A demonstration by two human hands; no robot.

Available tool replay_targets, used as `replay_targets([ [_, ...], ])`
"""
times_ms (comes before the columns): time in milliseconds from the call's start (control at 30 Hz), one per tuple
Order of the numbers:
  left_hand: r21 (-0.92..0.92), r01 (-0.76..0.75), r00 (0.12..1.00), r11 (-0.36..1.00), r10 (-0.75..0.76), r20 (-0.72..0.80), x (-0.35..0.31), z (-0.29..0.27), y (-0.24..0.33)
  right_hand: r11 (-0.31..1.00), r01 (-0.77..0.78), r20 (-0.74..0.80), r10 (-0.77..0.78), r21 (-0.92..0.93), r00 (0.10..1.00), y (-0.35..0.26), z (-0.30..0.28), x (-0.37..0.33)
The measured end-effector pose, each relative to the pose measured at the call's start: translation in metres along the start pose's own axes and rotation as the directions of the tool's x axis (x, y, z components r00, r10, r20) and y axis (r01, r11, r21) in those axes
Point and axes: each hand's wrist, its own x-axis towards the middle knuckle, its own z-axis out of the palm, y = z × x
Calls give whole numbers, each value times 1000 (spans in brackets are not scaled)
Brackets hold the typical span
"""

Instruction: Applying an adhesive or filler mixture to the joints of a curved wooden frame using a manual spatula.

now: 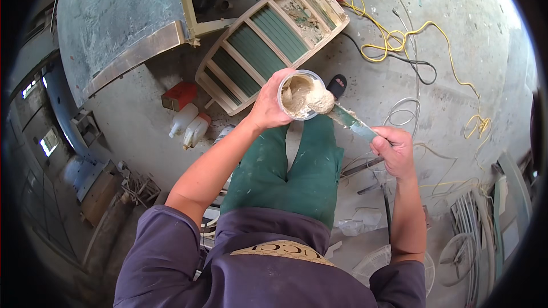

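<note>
A clear plastic tub (pixel 282 101) with beige, paste-like filler (pixel 298 94) inside is held in front of me by my left hand (pixel 270 101), its fingers wrapped round the far side. My right hand (pixel 395 147) is closed round the end of a flat, greenish putty knife (pixel 357 124) smeared with paste. A thick lump of the beige filler (pixel 321 101) sits on the knife's far end, at the tub's right rim. Whether the lump touches the filler in the tub, I cannot tell.
A slatted wooden frame with green panels (pixel 268 35) lies beyond my hands. A large grey-blue panel (pixel 125 17) stands at the far left, near white plastic jugs (pixel 190 125) and a red box (pixel 179 96). Yellow cord (pixel 422 27) snakes over the floor at right, and metal strips (pixel 474 234) lie at lower right.
</note>
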Motion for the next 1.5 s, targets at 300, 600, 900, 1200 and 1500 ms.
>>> replay_targets([
  [300, -8, 136, 971, 991, -135, -200, -23, 0, -28, 996, 57, -15, -58, -73, 998, 2, -9, 61],
  [600, -53, 288, 927, 956, -292, -234, -48, -50, -66, 996, -47, -260, 26, -75, 965, 100, 85, 191],
  [900, 102, 361, 923, 927, -339, -184, -42, -111, -118, 935, -118, -468, -55, -334, 882, 128, 157, 258],
  [1200, 40, 409, 902, 912, -397, -168, -45, -125, -141, 887, -186, -583, -109, -423, 805, 123, 209, 283],
  [1500, -8, 476, 858, 880, -466, -218, -55, -129, -148, 908, -142, -535, -101, -394, 839, 109, 230, 275],
])
